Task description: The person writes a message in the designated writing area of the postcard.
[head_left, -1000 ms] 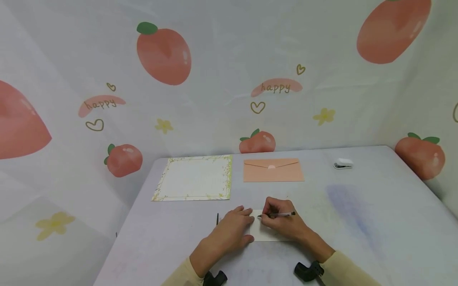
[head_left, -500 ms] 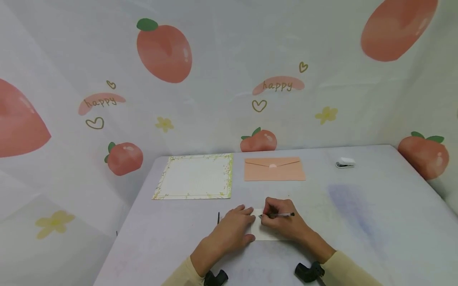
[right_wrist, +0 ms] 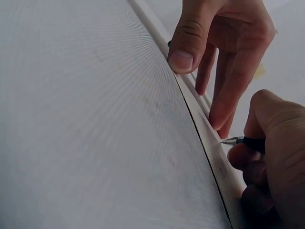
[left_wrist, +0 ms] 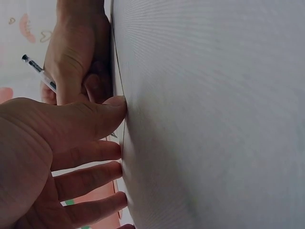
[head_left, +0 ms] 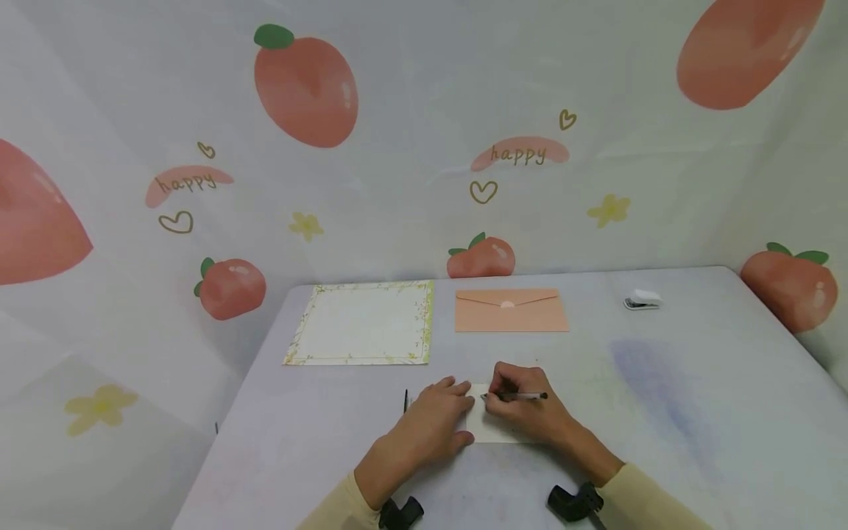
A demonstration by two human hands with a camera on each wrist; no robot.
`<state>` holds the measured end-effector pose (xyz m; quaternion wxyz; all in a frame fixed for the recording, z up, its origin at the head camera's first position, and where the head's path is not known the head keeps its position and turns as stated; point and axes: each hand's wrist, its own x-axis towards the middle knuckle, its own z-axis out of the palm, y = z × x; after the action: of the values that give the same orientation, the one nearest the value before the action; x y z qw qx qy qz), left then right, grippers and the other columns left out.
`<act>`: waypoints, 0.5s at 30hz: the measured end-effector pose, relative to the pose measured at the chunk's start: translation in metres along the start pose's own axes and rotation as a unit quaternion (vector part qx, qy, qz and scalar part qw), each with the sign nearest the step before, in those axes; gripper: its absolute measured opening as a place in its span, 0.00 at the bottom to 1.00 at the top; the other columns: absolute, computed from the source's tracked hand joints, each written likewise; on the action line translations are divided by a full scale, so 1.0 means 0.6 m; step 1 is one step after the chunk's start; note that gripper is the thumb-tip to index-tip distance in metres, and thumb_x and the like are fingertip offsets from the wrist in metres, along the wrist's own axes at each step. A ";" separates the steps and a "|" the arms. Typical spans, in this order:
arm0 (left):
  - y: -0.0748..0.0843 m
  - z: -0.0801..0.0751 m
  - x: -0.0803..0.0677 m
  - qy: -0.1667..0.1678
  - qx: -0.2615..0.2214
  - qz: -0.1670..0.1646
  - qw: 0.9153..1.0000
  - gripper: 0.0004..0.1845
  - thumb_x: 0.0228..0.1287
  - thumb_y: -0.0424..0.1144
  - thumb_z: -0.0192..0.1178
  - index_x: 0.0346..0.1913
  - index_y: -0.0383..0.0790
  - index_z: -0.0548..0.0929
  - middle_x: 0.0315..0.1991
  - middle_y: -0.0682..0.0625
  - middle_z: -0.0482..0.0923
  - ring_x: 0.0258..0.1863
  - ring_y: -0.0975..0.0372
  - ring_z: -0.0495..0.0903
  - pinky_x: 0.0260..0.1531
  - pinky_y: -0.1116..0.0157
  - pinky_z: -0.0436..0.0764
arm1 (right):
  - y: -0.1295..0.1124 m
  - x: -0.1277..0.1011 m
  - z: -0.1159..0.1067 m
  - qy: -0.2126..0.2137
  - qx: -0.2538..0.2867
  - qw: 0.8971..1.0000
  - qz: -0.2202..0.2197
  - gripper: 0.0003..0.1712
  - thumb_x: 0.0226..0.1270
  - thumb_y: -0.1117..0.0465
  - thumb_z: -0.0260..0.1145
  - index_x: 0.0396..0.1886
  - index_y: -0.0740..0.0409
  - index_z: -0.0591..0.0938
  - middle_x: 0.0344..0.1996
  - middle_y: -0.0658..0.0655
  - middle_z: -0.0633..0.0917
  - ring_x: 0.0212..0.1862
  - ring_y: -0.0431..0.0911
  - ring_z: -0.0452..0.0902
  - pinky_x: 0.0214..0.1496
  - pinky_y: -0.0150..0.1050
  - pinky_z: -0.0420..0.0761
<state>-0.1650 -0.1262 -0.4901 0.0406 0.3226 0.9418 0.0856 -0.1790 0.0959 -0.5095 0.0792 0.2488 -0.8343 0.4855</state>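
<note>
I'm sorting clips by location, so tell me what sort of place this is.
Probably an indoor writing table: a pen held over paper, an envelope beyond, and a fruit-printed cloth behind.

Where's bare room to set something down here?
Right of the right hand, nearer the person than the small white stapler; well left of the left hand, nearer than the rectangular white floral-bordered sheet. It's crowded around the cream paper rectangle and slim black-and-clear pen.
</note>
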 end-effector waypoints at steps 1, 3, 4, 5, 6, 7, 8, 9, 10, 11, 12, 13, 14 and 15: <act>-0.005 0.008 0.002 0.002 0.001 0.001 1.000 0.28 0.64 0.51 0.81 0.63 0.44 0.90 0.71 0.46 0.83 0.72 0.45 0.80 0.64 0.41 0.86 | 0.000 0.000 0.000 -0.001 0.003 1.000 -0.002 0.17 0.57 0.71 0.74 0.27 0.42 0.80 0.22 0.34 0.81 0.27 0.31 0.74 0.32 0.30 0.77; -0.011 0.020 0.004 0.004 -0.004 0.000 1.000 0.28 0.64 0.51 0.80 0.64 0.44 0.90 0.72 0.47 0.83 0.73 0.45 0.80 0.64 0.41 0.85 | -0.001 0.000 0.000 -0.001 0.005 1.000 -0.006 0.16 0.57 0.70 0.74 0.27 0.42 0.81 0.23 0.34 0.82 0.27 0.31 0.75 0.32 0.30 0.78; -0.012 0.020 0.004 0.001 -0.004 -0.001 1.000 0.28 0.64 0.52 0.80 0.64 0.44 0.90 0.72 0.47 0.83 0.73 0.45 0.80 0.64 0.41 0.85 | -0.001 0.000 0.000 0.001 0.006 1.000 -0.009 0.17 0.57 0.71 0.74 0.27 0.42 0.81 0.23 0.34 0.82 0.27 0.31 0.75 0.32 0.30 0.78; -0.010 0.015 0.002 -0.001 -0.006 -0.002 1.000 0.28 0.64 0.51 0.80 0.64 0.44 0.90 0.72 0.47 0.83 0.73 0.45 0.80 0.64 0.41 0.85 | -0.001 0.000 0.000 0.002 0.006 1.000 -0.009 0.17 0.57 0.70 0.74 0.27 0.42 0.81 0.23 0.34 0.82 0.27 0.31 0.75 0.31 0.30 0.78; -0.003 0.003 -0.001 -0.004 -0.006 -0.004 1.000 0.28 0.65 0.51 0.80 0.64 0.43 0.90 0.72 0.46 0.83 0.73 0.45 0.80 0.65 0.41 0.85 | -0.002 0.000 0.000 0.003 0.006 1.000 -0.010 0.17 0.57 0.71 0.74 0.27 0.42 0.81 0.23 0.34 0.82 0.27 0.31 0.75 0.31 0.30 0.78; 0.001 -0.004 -0.002 -0.004 -0.006 -0.005 1.000 0.28 0.64 0.51 0.80 0.63 0.43 0.90 0.72 0.46 0.83 0.73 0.45 0.80 0.65 0.41 0.85 | -0.002 0.000 0.000 0.003 0.006 1.000 -0.009 0.17 0.57 0.71 0.74 0.27 0.41 0.81 0.23 0.34 0.82 0.27 0.31 0.75 0.31 0.30 0.78; 0.005 -0.013 -0.004 -0.005 -0.006 -0.007 1.000 0.27 0.64 0.50 0.80 0.63 0.42 0.90 0.71 0.46 0.84 0.73 0.45 0.80 0.65 0.41 0.85 | -0.002 0.000 0.000 0.004 0.006 1.000 -0.007 0.18 0.57 0.71 0.74 0.27 0.41 0.81 0.22 0.34 0.82 0.27 0.31 0.75 0.31 0.30 0.78; 0.012 -0.024 -0.006 -0.009 -0.002 -0.008 1.000 0.27 0.64 0.50 0.80 0.63 0.42 0.90 0.71 0.46 0.84 0.72 0.46 0.80 0.65 0.42 0.85 | -0.001 -0.001 0.000 0.004 0.006 1.000 -0.006 0.18 0.57 0.71 0.73 0.27 0.41 0.80 0.22 0.34 0.82 0.26 0.31 0.75 0.31 0.30 0.77; 0.016 -0.031 -0.008 -0.011 -0.001 -0.010 1.000 0.27 0.64 0.49 0.80 0.62 0.42 0.90 0.71 0.46 0.84 0.72 0.46 0.81 0.65 0.42 0.85 | -0.001 -0.001 0.000 0.002 0.006 1.000 -0.005 0.18 0.56 0.71 0.73 0.26 0.41 0.80 0.22 0.34 0.81 0.26 0.32 0.74 0.31 0.30 0.77; 0.022 -0.040 -0.009 -0.016 0.000 -0.014 1.000 0.27 0.64 0.49 0.80 0.63 0.42 0.90 0.71 0.46 0.84 0.73 0.46 0.80 0.66 0.43 0.85 | -0.001 -0.001 0.000 -0.001 0.005 1.000 -0.003 0.18 0.56 0.71 0.72 0.26 0.41 0.80 0.21 0.34 0.81 0.26 0.32 0.74 0.31 0.30 0.76; 0.027 -0.049 -0.010 -0.021 0.000 -0.018 1.000 0.27 0.65 0.48 0.80 0.63 0.41 0.90 0.71 0.46 0.84 0.73 0.47 0.80 0.67 0.44 0.85 | 0.000 -0.001 0.000 -0.003 0.005 1.000 -0.003 0.17 0.55 0.71 0.72 0.26 0.42 0.80 0.21 0.34 0.80 0.26 0.32 0.73 0.31 0.30 0.75; 0.030 -0.052 -0.011 -0.024 0.000 -0.022 0.999 0.27 0.65 0.48 0.80 0.63 0.41 0.90 0.71 0.46 0.84 0.74 0.47 0.80 0.67 0.44 0.84 | 0.000 -0.001 0.000 -0.005 0.005 1.000 -0.002 0.17 0.55 0.71 0.72 0.26 0.42 0.80 0.21 0.34 0.79 0.26 0.32 0.73 0.30 0.30 0.74; 0.032 -0.055 -0.012 -0.028 0.000 -0.025 0.999 0.27 0.65 0.47 0.80 0.64 0.41 0.90 0.72 0.46 0.83 0.74 0.47 0.80 0.68 0.44 0.84 | 0.001 -0.001 0.000 -0.005 0.005 1.000 -0.002 0.17 0.55 0.71 0.72 0.26 0.43 0.79 0.21 0.34 0.79 0.26 0.32 0.72 0.30 0.30 0.74; 0.033 -0.057 -0.013 -0.030 0.001 -0.027 0.999 0.27 0.65 0.47 0.80 0.64 0.42 0.90 0.72 0.46 0.83 0.75 0.48 0.79 0.68 0.44 0.84 | 0.001 -0.002 0.000 -0.005 0.005 1.000 -0.002 0.17 0.54 0.72 0.71 0.26 0.43 0.79 0.21 0.34 0.78 0.26 0.32 0.72 0.30 0.30 0.74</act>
<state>-0.1516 -0.1200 -0.4524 0.0712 0.2995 0.9486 0.0735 -0.1786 0.0964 -0.5106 0.0748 0.2535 -0.8318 0.4882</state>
